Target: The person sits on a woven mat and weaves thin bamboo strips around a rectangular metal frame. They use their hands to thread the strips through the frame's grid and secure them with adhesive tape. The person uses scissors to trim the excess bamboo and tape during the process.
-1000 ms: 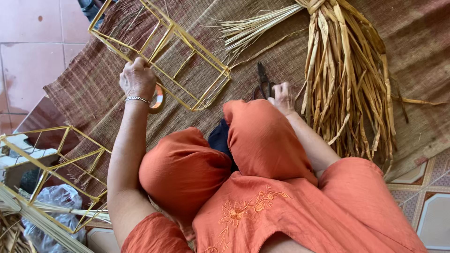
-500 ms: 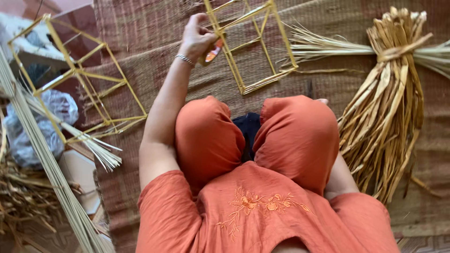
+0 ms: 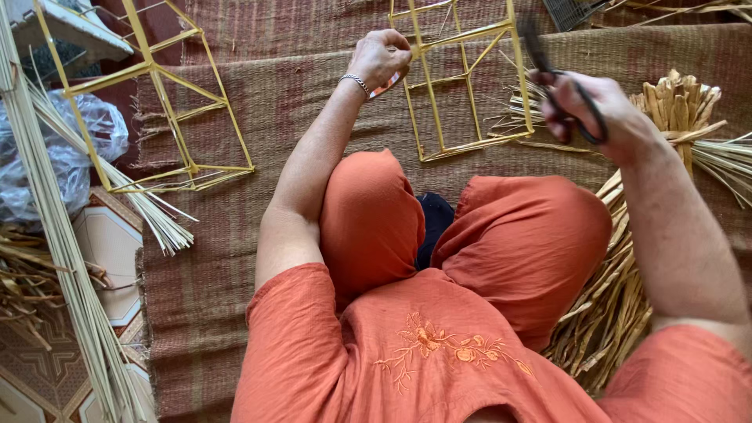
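I sit on a woven mat [image 3: 274, 117] with my knees drawn up in orange clothes. My left hand [image 3: 380, 59] is closed on the left edge of a yellow stick frame [image 3: 462, 86] lying on the mat ahead of me, and a small roll of tape shows under its fingers. My right hand [image 3: 599, 110] is raised over the frame's right side and grips black scissors [image 3: 560, 82], blades pointing up and away.
A second yellow stick frame [image 3: 157, 102] lies at the left. Long pale reeds [image 3: 55, 235] run along the left edge beside a clear plastic bag [image 3: 47, 157]. A tied bundle of dried straw [image 3: 650, 235] lies at my right side.
The view has swung right and closer. My right hand, earlier low by my knee, has come up holding the scissors. My left hand stays on the frame.
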